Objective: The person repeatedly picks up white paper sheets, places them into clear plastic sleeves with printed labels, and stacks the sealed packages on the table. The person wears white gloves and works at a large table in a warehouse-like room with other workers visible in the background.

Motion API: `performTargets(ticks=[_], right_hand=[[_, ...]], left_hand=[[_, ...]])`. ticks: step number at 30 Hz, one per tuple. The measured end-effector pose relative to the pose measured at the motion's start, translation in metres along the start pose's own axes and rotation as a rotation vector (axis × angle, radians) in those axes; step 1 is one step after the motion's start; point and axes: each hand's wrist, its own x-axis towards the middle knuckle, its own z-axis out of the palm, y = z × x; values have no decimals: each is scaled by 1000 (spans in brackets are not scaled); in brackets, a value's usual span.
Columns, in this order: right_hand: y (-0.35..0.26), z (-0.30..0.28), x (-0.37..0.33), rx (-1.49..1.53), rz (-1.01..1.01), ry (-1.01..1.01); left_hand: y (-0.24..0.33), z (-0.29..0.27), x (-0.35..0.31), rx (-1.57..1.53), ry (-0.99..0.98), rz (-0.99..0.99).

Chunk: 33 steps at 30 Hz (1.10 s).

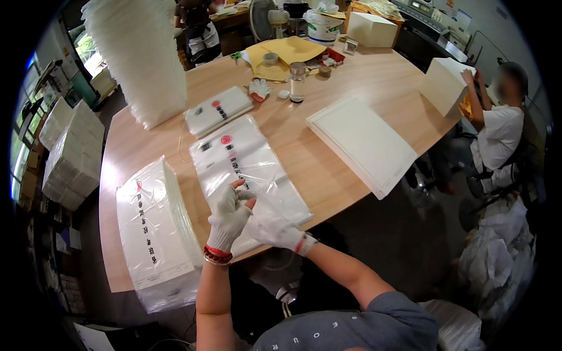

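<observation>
My left hand (pixel 227 216), in a white knit glove with bare fingertips and a red cuff, hovers over the near end of a stack of transparent printed plastic bags (pixel 257 158). Its thumb and forefinger stand apart, with nothing visible between them. Just to the right, my right hand (pixel 269 227), gloved too, is smeared by motion above the same stack near the table edge; its fingers cannot be made out. Left of my hands lies a thick pile of plastic-wrapped printed paper (pixel 155 228), its near end hanging over the edge.
On the wooden table (pixel 281 128) are a smaller bag pile (pixel 218 111), a white paper stack (pixel 363 143), a glass jar (pixel 297 82), a spare glove (pixel 259 90) and yellow envelopes (pixel 281 52). A tall white stack (pixel 137 58) rises at left. A seated person (pixel 500 128) handles a white block at right.
</observation>
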Motion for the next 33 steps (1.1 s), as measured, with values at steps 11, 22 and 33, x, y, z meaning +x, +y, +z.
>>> performTargets(ticks=[11,22,33], right_hand=[[-25,-304,-154,-1213,279,204],[-26,-345,-149,-1122,614,11],[-93,-265,-218,-358,265,132]], left_hand=[[5,4,-65,901,277,579],[24,109,-115,106,-348,526],[-69,171,-88,-511,-566,-530]])
